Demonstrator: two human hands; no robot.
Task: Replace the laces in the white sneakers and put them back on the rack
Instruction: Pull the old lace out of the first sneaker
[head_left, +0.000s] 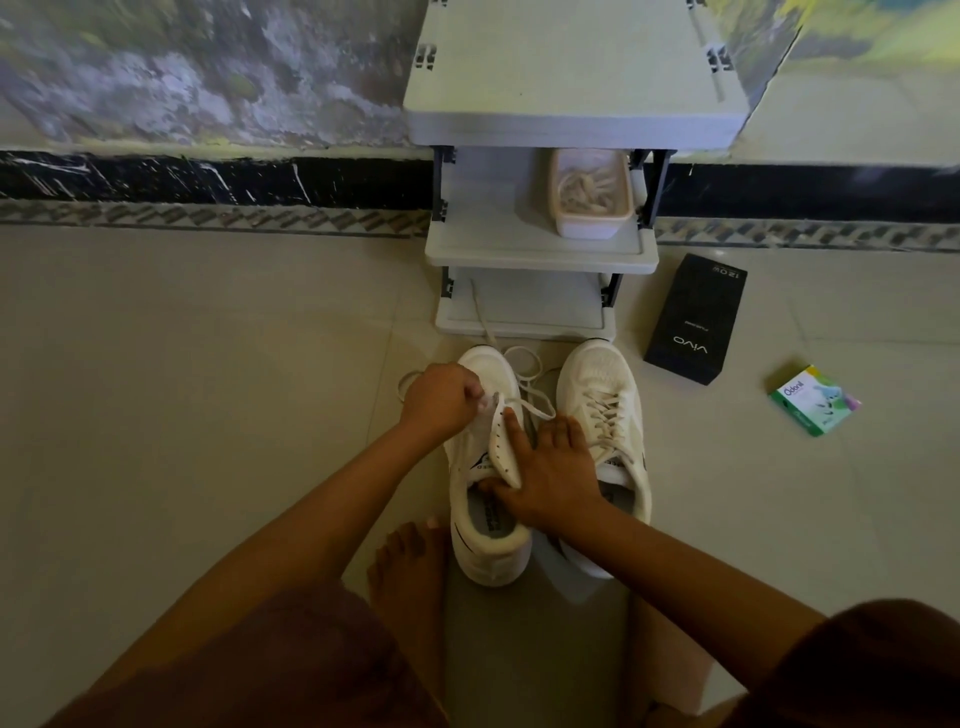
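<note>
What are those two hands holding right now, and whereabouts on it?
The left hand seems to pinch the white lace by the front eyelets of the unlaced sneaker. The right hand grips its eyelet flap.

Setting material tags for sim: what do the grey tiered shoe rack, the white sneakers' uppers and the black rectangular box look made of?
Grey tiered shoe rack: likely moulded plastic, matte; clip joints at posts. White sneakers: toes look like mesh fabric, sides smoother, maybe synthetic leather. Black rectangular box: printed cardboard, matte, crisp edges.

Tiled floor (208, 364): white sneakers (597, 374), rack (540, 249), black box (691, 322), green box (813, 400)
</note>
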